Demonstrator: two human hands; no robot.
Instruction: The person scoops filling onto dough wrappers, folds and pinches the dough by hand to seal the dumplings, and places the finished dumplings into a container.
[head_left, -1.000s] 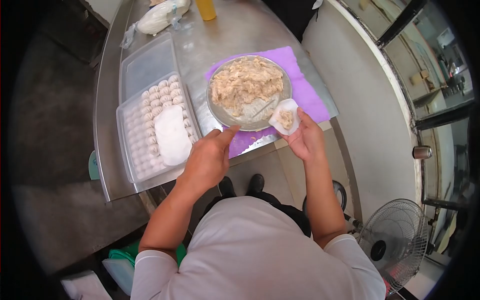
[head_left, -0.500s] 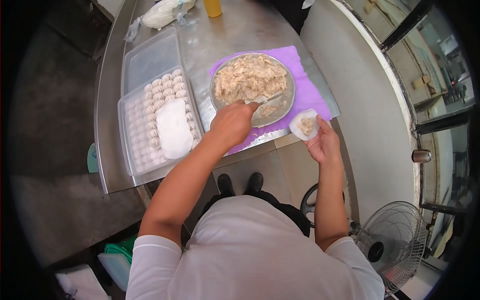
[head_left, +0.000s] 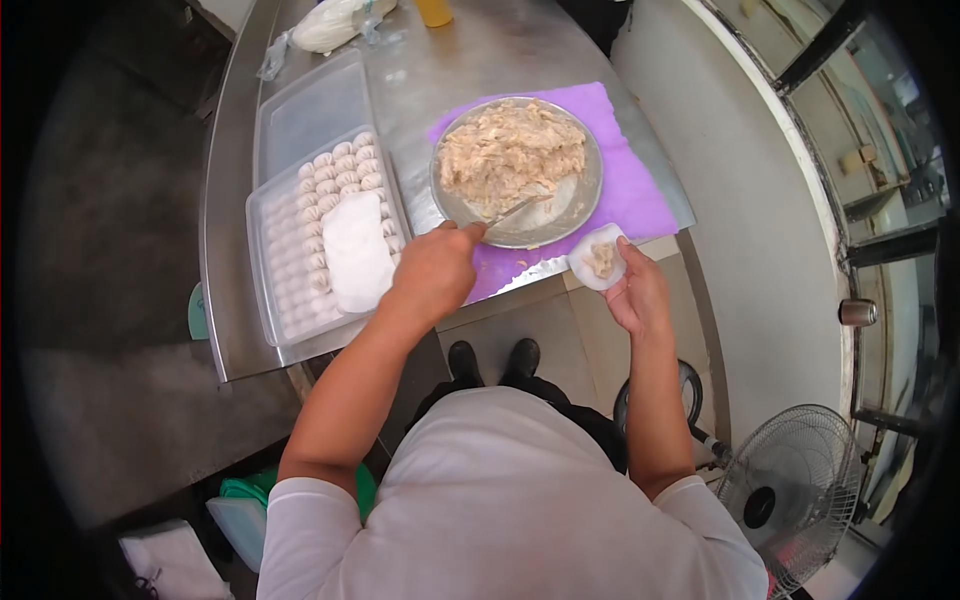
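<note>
My left hand point(head_left: 432, 275) is closed on the handle of a thin spatula point(head_left: 512, 211), whose blade lies over the near part of a round metal pan point(head_left: 592, 200). A mound of pale minced filling point(head_left: 510, 150) fills the far side of that pan. Right of the pan's near edge, my right hand point(head_left: 638, 290) holds a round white wrapper point(head_left: 583, 272) with a lump of filling point(head_left: 601, 259) at its middle. To the left is a plastic tray point(head_left: 262, 290) of pleated dumplings point(head_left: 325, 187), partly covered by a stack of white wrappers point(head_left: 358, 252).
A purple cloth point(head_left: 640, 190) lies under the pan on the steel table point(head_left: 410, 90). Behind the tray is a clear lid point(head_left: 310, 115). A white bag point(head_left: 335, 25) and a yellow cup point(head_left: 434, 12) stand farther back. A fan point(head_left: 790, 490) is at the lower right.
From over the pan, my left hand has drawn back toward me and left with the spatula. My right hand keeps the filled wrapper, now farther from the pan than one second ago.
</note>
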